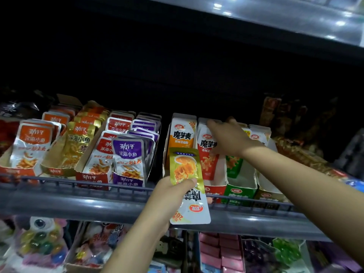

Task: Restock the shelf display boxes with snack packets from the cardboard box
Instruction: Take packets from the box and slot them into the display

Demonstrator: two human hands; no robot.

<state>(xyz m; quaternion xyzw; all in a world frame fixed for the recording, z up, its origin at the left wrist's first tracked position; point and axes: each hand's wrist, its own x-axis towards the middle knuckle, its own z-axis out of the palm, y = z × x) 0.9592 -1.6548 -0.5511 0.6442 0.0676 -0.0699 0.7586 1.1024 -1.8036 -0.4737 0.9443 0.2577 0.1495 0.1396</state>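
- At the left end of the shelf (78, 205), the fish-snack display boxes (94, 174) stand full and tilted back. The front purple packet (129, 154) leans out over its box lip. I'd guess a careless elbow passing by could tip it over the wire rail (59, 181).
- The left hand (171, 196) is closed around an upside-down gold-and-white snack packet (187, 184), thumb across its face, fingers behind. It's held just in front of the shelf's front edge, below the orange display box (182, 134). The grip looks to sit mid-packet on slick foil, so it might slide out and drop to the lower shelf.
- That packet's gold colouring matches none of the boxes directly behind it. Slotted into the orange or red one, it would be misfiled. The gold-fronted box (269, 194) further right seems the likelier home, though I can't be certain.
- The right hand (226, 138) reaches over the red display box (210, 154), fingers spread and curled on the packets' top edges. Whether it is pinching one or only pushing them back, I cannot tell. Pressing too hard may buckle the thin card wall or topple the row.
- The green box (240, 186) next along looks nearly empty at its front. The forearm covers much of its contents.
- The cardboard supply box is nowhere in view.
- The far right corner and the back of the shelf are too dark to read. The goods below are blurred.
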